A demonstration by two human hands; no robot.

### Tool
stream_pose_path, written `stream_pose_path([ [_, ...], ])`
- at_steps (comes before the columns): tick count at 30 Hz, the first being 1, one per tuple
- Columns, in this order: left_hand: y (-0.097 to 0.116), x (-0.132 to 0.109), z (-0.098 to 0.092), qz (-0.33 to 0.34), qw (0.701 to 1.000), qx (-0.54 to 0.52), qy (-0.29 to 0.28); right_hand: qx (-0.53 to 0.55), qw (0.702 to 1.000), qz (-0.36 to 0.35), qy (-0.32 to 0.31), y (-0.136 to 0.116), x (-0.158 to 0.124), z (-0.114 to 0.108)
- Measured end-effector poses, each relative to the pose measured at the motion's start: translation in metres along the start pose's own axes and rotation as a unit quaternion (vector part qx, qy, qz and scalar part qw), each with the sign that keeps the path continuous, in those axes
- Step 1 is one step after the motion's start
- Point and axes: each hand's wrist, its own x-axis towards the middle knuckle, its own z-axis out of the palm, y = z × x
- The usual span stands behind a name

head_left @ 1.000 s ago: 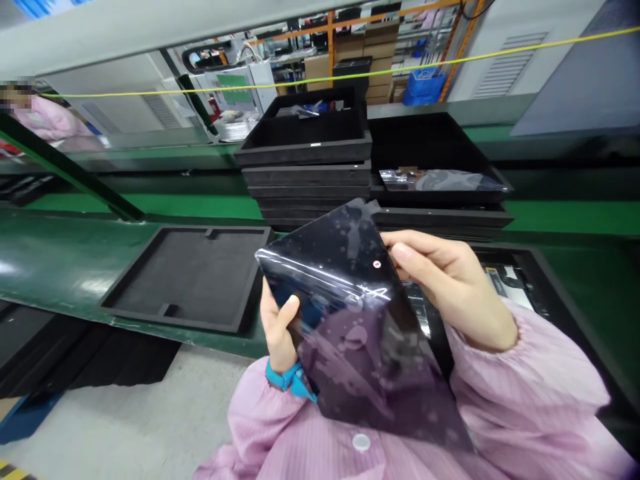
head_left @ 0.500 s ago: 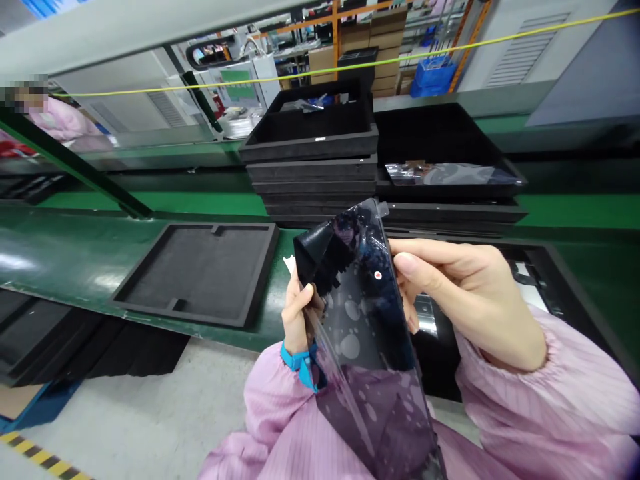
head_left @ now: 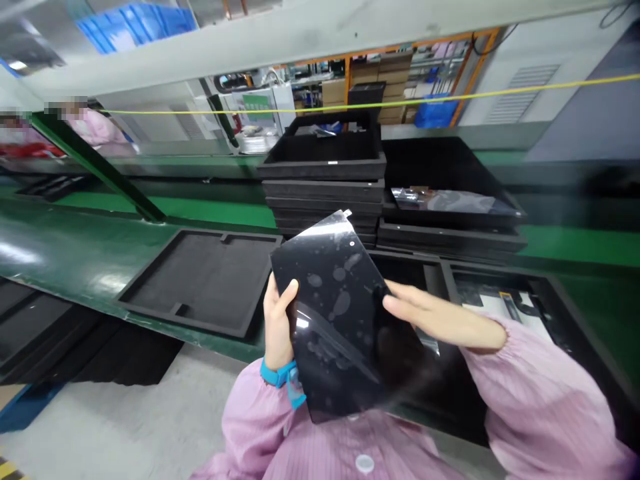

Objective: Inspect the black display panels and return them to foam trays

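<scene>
A glossy black display panel (head_left: pixel 333 320) is held tilted in front of my chest, with bubbles and streaks under its clear film. A small white dot and a pale tab mark its top end. My left hand (head_left: pixel 279 317) grips the left edge, thumb on the front and fingers behind. At the right edge, my right hand (head_left: pixel 430 313) pinches the panel with fairly straight fingers; its far fingertips are hidden behind the panel. A blue wrist strap (head_left: pixel 280 375) circles my left wrist.
A black foam tray (head_left: pixel 245 327) lies on the green bench at left. Stacked foam trays (head_left: pixel 325 190) stand ahead, one at right holding film-covered parts (head_left: pixel 450 201). Another tray (head_left: pixel 565 293) with a panel sits by my right arm. People in pink work at far left.
The panel has turned to show its face more broadly, and its lower end has come up. My right hand has moved down along its edge and its fingers have straightened. The view has shifted.
</scene>
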Motion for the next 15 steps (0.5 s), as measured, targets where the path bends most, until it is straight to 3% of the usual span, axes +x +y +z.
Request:
stream_pose_path([
  [4,0.019,0.014,-0.001,0.012,1.0,0.019,-0.008,0.209,0.972,0.094,-0.044,0.016,-0.005,0.013],
  [6,0.03,0.023,0.004,0.014,0.999,0.027,-0.039,0.293,0.949,0.113,-0.011,0.013,-0.003,0.026],
  [11,0.057,0.043,0.014,-0.021,0.988,0.008,-0.154,0.45,0.859,0.11,0.22,-0.017,0.019,0.041],
  [15,0.071,0.053,-0.003,-0.014,0.98,-0.027,-0.199,0.439,0.795,-0.057,0.414,-0.043,0.043,0.022],
])
